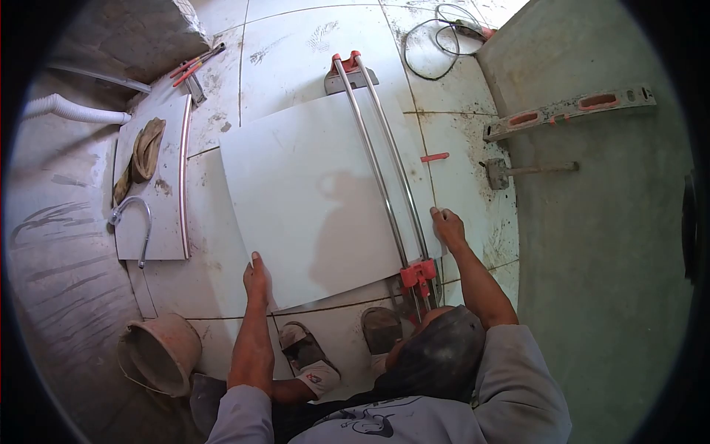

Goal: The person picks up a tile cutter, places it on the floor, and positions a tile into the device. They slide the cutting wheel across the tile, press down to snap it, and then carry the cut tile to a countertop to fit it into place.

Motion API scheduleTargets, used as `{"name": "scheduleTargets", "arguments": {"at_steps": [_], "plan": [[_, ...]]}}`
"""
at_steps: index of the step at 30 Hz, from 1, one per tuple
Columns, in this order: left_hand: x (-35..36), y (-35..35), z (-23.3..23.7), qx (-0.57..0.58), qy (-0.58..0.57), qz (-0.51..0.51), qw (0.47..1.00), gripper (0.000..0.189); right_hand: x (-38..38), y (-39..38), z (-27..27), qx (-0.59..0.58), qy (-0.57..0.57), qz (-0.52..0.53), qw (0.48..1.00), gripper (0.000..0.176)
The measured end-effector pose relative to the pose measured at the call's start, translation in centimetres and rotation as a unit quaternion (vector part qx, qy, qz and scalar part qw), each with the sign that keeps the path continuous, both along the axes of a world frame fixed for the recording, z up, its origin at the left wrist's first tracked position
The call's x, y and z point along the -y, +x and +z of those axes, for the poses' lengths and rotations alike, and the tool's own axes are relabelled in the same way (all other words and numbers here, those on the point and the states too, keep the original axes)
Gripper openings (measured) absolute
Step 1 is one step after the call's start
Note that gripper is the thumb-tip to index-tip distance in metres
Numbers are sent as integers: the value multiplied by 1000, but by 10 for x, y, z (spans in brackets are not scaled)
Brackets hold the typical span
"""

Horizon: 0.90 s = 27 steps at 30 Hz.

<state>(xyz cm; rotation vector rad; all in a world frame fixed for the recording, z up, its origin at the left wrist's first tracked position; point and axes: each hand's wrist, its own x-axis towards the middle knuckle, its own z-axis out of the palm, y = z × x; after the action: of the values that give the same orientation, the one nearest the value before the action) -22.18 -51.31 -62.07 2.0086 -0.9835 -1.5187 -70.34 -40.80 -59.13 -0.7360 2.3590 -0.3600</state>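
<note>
Your left hand [257, 278] lies flat, fingers straight, on the near corner of the white tile [310, 200]. Your right hand [447, 225] reaches out with its fingers curled at the tile's right edge; a firm grip can't be told. Hands well apart.

The tile lies under the twin rails of the tile cutter [379, 159], whose red carriage [418, 273] sits at the near end.

Tiled floor [296, 44], smeared. Grey screed [592, 259] to the right carries a spirit level [569, 111] and a hammer [529, 170]. Bucket [159, 355] near left.
</note>
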Motion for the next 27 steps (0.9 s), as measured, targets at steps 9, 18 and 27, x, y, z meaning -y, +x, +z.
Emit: {"name": "scheduleTargets", "arguments": {"at_steps": [9, 18, 27], "plan": [[-4, -20, -23, -3, 36, -2, 999, 65, -17, -21, -13, -47, 10, -44, 998, 52], [4, -51, 17, -18, 34, 5, 999, 61, -7, -26, -20, -66, -30, -115, 991, 48], [2, -50, 5, -31, 63, 6, 998, 67, -4, -32, -19, -71, -54, -109, 990, 46]]}}
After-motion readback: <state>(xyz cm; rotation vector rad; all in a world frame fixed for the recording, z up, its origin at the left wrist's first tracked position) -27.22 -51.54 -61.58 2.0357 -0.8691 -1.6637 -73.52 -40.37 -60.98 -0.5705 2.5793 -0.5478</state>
